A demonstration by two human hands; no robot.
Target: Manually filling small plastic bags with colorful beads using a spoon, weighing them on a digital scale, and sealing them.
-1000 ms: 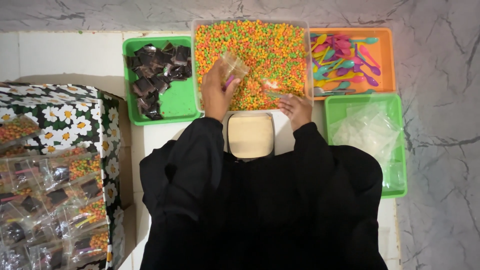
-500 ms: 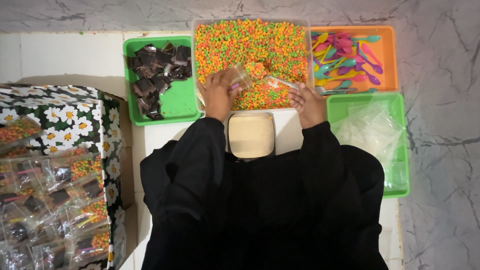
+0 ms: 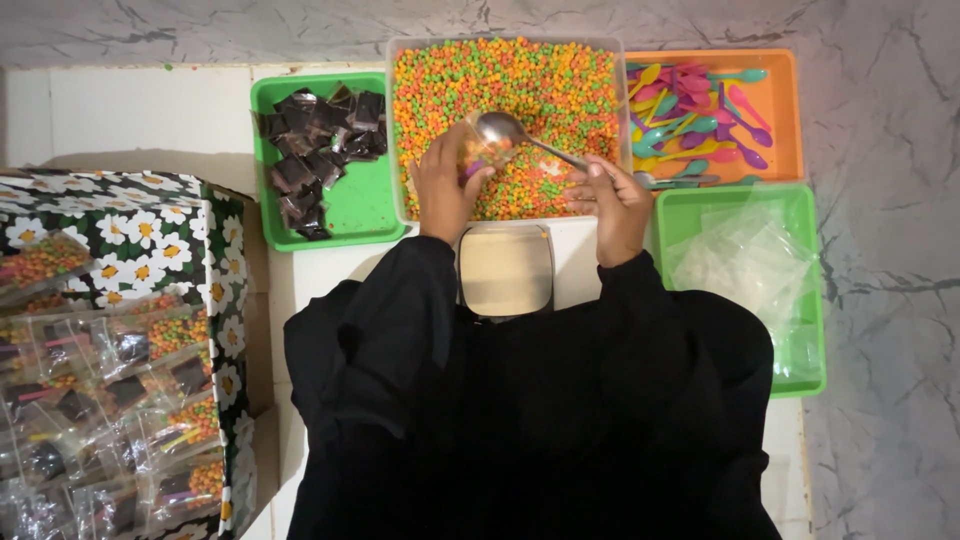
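My left hand (image 3: 443, 188) holds a small clear plastic bag (image 3: 478, 152) over the clear bin (image 3: 402, 140) of orange, green and yellow candy bits. My right hand (image 3: 612, 203) grips the handle of a metal spoon (image 3: 512, 131), whose bowl is tipped at the bag's mouth. A few coloured bits show inside the bag. Both hands are above the near half of the bin. A small scale with a tan platform (image 3: 506, 268) sits just below the bin, between my arms.
A green tray (image 3: 362, 205) left of the bin holds dark square packets. An orange tray (image 3: 780, 110) holds coloured plastic spoons. A green tray (image 3: 812, 300) on the right holds clear bags. A floral box (image 3: 150, 215) at the left holds filled packets.
The spoon has come up out of the candy and now rests at the bag's mouth. My left hand has turned the bag toward it.
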